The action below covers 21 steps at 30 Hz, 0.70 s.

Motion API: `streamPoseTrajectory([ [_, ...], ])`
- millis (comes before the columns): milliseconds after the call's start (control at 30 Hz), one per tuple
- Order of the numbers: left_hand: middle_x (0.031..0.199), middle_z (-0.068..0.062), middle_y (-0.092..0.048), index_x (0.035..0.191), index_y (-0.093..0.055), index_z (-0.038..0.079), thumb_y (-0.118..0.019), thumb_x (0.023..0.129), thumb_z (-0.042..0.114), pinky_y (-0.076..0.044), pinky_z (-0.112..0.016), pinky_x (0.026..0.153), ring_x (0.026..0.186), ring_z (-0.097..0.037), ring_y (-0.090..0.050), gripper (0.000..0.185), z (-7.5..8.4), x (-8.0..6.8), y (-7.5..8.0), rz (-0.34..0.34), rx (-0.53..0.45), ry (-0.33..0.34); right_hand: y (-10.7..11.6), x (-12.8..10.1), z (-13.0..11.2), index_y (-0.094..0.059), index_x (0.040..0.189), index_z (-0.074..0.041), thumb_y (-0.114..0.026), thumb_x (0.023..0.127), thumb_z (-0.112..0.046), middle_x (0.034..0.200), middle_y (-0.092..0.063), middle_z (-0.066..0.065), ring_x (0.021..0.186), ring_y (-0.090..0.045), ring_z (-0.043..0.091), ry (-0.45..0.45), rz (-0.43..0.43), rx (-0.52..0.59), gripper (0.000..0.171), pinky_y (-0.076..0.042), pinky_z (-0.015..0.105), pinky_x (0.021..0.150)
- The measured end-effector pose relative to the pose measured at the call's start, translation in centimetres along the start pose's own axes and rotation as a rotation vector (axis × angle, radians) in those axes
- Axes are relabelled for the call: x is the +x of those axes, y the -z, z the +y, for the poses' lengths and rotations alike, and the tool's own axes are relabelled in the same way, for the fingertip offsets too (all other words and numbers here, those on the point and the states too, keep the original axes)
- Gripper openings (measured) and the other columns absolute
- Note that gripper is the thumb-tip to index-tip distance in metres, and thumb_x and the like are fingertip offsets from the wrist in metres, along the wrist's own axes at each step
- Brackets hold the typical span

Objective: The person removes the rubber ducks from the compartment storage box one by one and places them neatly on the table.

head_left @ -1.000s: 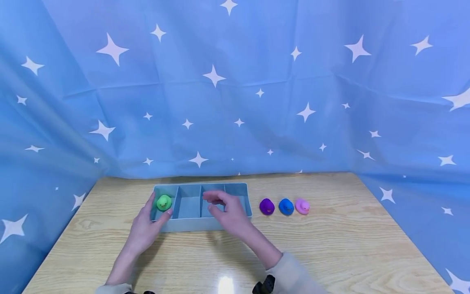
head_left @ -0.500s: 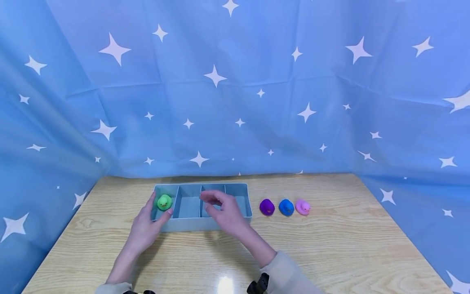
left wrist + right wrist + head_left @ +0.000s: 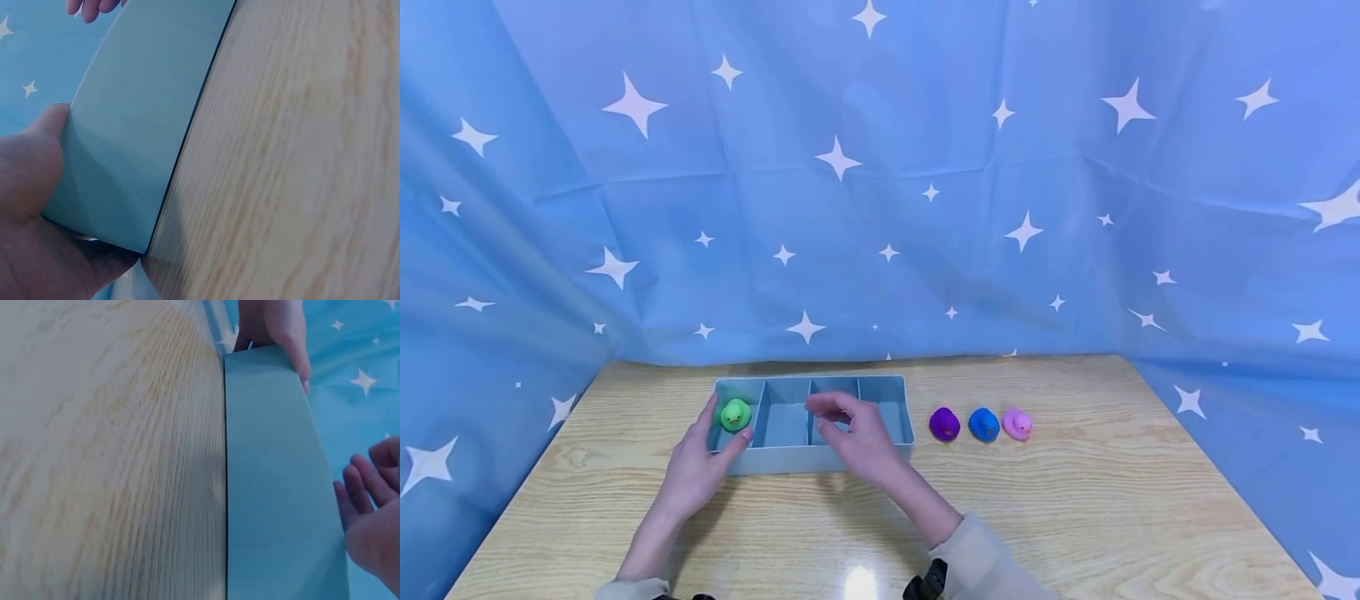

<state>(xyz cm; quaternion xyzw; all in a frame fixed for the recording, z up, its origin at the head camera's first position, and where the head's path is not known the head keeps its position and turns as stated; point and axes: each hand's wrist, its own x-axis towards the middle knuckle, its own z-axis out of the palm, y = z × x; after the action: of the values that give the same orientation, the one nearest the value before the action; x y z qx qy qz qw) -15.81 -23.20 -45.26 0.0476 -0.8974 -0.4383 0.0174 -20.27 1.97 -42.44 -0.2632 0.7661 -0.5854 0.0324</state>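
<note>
A pale blue box (image 3: 790,460) with several compartments in a row stands on the table. My left hand (image 3: 691,467) grips its left end, thumb over the front rim and fingers along the left side. In the left wrist view the thumb (image 3: 50,122) lies against the front wall's upper edge. A green rubber duck (image 3: 735,414) sits in the leftmost compartment, beside that hand. Over the box's right half hovers my right hand (image 3: 863,437), fingers loosely bent and holding nothing; the right wrist view shows the fingers (image 3: 359,487) just above the rim.
Right of the box, a purple rubber duck (image 3: 944,424), a blue one (image 3: 983,424) and a pink one (image 3: 1017,423) stand in a row on the wooden table (image 3: 1075,500). A blue curtain (image 3: 880,208) with white stars encloses the back and sides.
My right hand has drifted slightly left above the box. The left hand, the box and the ducks stay where they were.
</note>
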Motion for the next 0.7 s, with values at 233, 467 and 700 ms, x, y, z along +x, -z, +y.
streamPoseTrajectory([
  [233, 0.161, -0.038, -0.020, 0.164, -0.004, 0.000, -0.056, 0.104, 0.049, -0.025, -0.068, 0.115, 0.147, -0.055, -0.021, 0.093, 0.0, 0.0, 0.0, 0.007, -0.006, -0.012, -0.2, 0.2, 0.1, -0.069, 0.127, -0.006, -0.059, 0.101, 0.002, 0.120, -0.070, 0.002, 0.115, -0.063, 0.025, -0.007, 0.004, -0.020, 0.029, -0.053, 0.042, 0.100],
  [467, 0.162, -0.036, -0.018, 0.164, -0.003, 0.001, -0.057, 0.104, 0.049, -0.024, -0.067, 0.116, 0.148, -0.054, -0.019, 0.093, 0.0, 0.0, 0.0, -0.003, -0.020, 0.001, -0.7, 0.7, -0.3, -0.069, 0.127, -0.005, -0.059, 0.102, 0.000, 0.121, -0.070, 0.005, 0.114, -0.064, 0.025, -0.003, -0.004, -0.017, 0.028, -0.055, 0.039, 0.096],
  [700, 0.162, -0.036, -0.018, 0.164, -0.003, 0.001, -0.058, 0.104, 0.047, -0.023, -0.066, 0.117, 0.148, -0.053, -0.019, 0.092, 0.1, 0.0, 0.1, -0.001, -0.033, 0.000, -1.5, 1.7, -0.8, -0.070, 0.128, -0.008, -0.059, 0.103, -0.005, 0.122, -0.070, 0.005, 0.113, -0.063, 0.019, -0.007, -0.012, -0.026, 0.027, -0.055, 0.029, 0.092],
])
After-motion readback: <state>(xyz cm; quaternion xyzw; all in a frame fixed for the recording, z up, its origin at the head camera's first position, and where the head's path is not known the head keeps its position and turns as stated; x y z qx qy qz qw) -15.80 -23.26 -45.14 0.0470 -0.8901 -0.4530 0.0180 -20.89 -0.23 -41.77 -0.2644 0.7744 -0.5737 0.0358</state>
